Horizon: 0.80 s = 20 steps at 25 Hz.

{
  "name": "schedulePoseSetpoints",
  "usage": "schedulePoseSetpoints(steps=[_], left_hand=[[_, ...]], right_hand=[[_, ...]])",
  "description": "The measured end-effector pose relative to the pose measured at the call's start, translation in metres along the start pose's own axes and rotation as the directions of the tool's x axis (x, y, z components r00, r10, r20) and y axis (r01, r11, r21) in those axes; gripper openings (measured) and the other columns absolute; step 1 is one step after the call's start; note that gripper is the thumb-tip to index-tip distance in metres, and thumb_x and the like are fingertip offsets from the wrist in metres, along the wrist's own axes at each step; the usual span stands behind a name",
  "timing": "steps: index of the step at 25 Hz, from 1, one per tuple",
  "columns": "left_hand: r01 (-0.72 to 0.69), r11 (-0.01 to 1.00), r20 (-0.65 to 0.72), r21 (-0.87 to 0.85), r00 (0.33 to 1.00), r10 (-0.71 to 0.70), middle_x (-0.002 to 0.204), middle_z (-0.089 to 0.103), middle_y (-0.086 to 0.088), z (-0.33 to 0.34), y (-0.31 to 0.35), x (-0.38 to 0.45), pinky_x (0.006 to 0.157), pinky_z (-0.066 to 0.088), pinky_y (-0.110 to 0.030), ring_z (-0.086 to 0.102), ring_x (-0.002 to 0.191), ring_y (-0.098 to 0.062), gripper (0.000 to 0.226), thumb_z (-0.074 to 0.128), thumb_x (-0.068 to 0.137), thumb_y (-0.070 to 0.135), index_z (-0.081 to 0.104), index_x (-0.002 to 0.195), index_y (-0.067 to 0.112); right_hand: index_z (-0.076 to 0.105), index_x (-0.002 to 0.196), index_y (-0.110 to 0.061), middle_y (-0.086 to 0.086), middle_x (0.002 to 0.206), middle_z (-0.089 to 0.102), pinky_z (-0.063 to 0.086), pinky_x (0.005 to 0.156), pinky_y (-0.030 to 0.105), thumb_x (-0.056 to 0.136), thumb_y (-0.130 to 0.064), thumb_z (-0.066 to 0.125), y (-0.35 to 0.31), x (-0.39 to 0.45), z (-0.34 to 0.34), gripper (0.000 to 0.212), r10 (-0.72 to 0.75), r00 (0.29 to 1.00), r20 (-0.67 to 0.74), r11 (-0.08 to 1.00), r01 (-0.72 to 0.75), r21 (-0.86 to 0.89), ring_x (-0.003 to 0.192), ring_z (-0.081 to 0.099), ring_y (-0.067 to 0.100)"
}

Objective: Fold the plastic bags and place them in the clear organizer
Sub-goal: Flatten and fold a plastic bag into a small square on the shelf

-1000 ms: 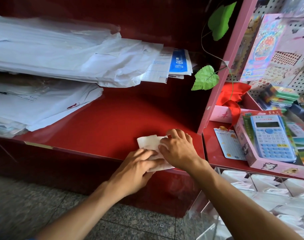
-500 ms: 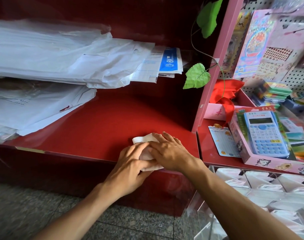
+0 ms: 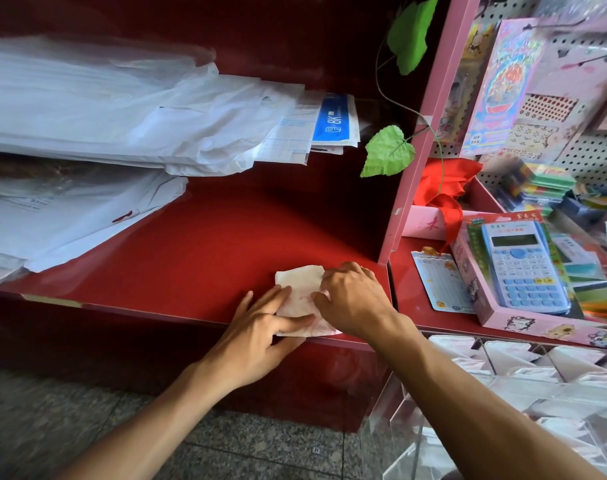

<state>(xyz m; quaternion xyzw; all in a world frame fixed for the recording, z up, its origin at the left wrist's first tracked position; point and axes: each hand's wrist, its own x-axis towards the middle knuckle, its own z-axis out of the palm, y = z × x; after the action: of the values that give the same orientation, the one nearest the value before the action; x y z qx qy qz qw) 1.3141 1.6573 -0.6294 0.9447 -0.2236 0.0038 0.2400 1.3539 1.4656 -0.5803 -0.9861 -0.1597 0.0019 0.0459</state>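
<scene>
Hands pressing a folded bag on the shelf

Folded plastic bag (image 3: 300, 296) lies at the front edge of the red shelf (image 3: 191, 265). The left hand (image 3: 260, 334) lies on its near side, grip wide, fingers straight and flat. The right hand (image 3: 355, 301) covers its right side, fingers curled onto the plastic. The clear organizer (image 3: 503, 386) stands lower right, with folded bags in its compartments.

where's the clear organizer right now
In the head view the clear organizer sits at the lower right, below the red shelf edge, just under the boxed calculator and beside the right forearm.
</scene>
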Motion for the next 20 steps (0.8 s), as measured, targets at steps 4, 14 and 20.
schedulePoseSetpoints(steps=[4, 14, 20], left_hand=[[-0.022, 0.999, 0.009, -0.033, 1.000, 0.022, 0.163, 0.017, 0.008, -0.003, 0.003, 0.002, 0.119, -0.005, -0.032, -0.002, 0.141, 0.012, 0.035, 0.049, 0.097, 0.051, 0.051, 0.131, 0.054], [-0.020, 0.997, -0.091, -0.073, 0.996, 0.014, 0.150, 0.040, 0.020, -0.003, -0.001, 0.001, 0.121, 0.002, -0.027, 0.025, 0.140, 0.011, 0.052, 0.065, 0.091, 0.044, 0.050, 0.140, 0.031], [-0.006, 0.990, -0.182, -0.141, 0.983, -0.020, 0.116, 0.066, 0.025, -0.008, -0.003, 0.004, 0.114, 0.024, -0.026, 0.054, 0.111, 0.012, 0.023, 0.061, 0.094, 0.040, 0.062, 0.115, 0.032]], right_hand=[[0.067, 0.120, -0.018, -0.003, 0.140, 0.053, 0.028, 0.109, 0.037, 0.095, -0.041, 0.050, -0.001, -0.004, -0.007, 0.038, -0.079, 0.993, -0.087, 0.995, 0.084, 0.059, 0.134, 0.035, 0.022], [0.036, 0.149, -0.032, -0.015, 0.151, 0.031, 0.035, 0.110, 0.040, 0.073, -0.049, 0.080, 0.023, -0.011, -0.015, 0.089, -0.163, 0.954, 0.250, 0.973, 0.114, 0.202, 0.134, 0.031, 0.016], [0.032, 0.150, -0.042, -0.016, 0.158, 0.023, 0.029, 0.115, 0.044, 0.076, -0.044, 0.078, 0.027, -0.012, -0.017, 0.087, -0.190, 0.922, 0.338, 0.979, 0.151, 0.137, 0.141, 0.025, 0.016]])
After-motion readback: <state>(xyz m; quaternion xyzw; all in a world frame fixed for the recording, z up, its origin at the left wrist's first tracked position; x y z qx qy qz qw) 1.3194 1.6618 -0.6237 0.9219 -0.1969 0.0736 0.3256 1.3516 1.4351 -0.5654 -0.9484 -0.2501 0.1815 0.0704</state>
